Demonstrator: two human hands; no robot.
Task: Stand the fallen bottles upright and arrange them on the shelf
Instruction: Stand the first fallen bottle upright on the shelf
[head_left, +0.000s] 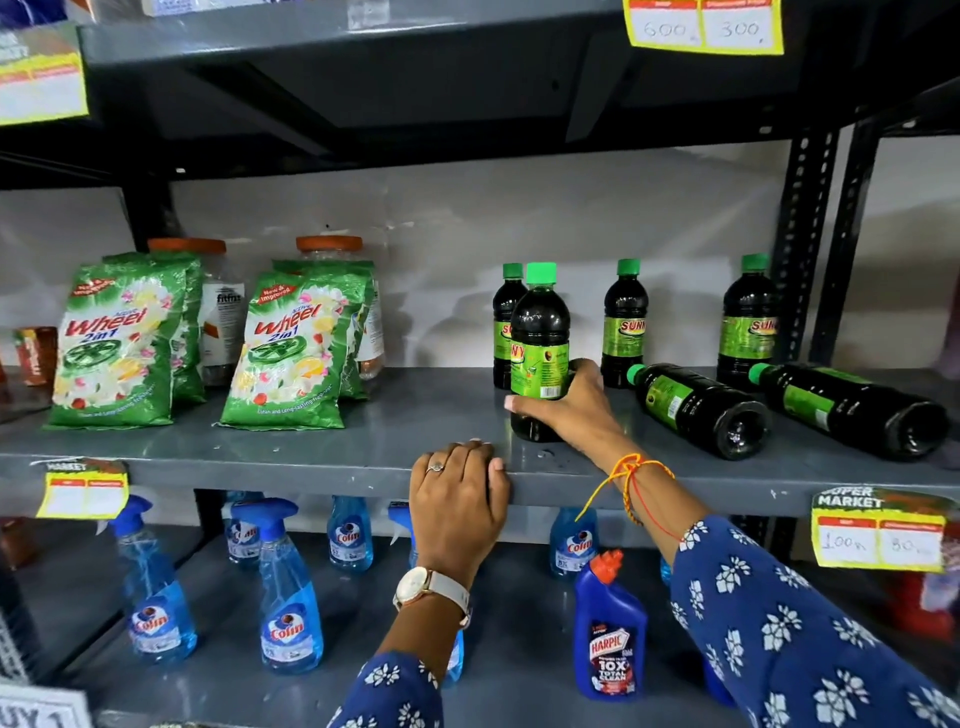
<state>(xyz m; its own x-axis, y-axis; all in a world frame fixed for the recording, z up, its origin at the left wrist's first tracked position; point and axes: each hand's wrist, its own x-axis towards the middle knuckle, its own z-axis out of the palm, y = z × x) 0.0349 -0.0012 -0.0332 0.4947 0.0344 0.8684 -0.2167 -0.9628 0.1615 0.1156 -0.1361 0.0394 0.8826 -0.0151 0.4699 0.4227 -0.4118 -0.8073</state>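
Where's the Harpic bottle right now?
The Harpic bottle stands upright on the lower shelf, right of centre, under the right hand's forearm.

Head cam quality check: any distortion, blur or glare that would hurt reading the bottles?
Head view: wide-angle bending bows the shelf edge and tilts the right upright; corners are soft, the top-left price tag unreadable; centre is sharp, the held bottle in the right hand has a legible label; small glints on the fallen bottles, no washout; soft shadows on the back wall.
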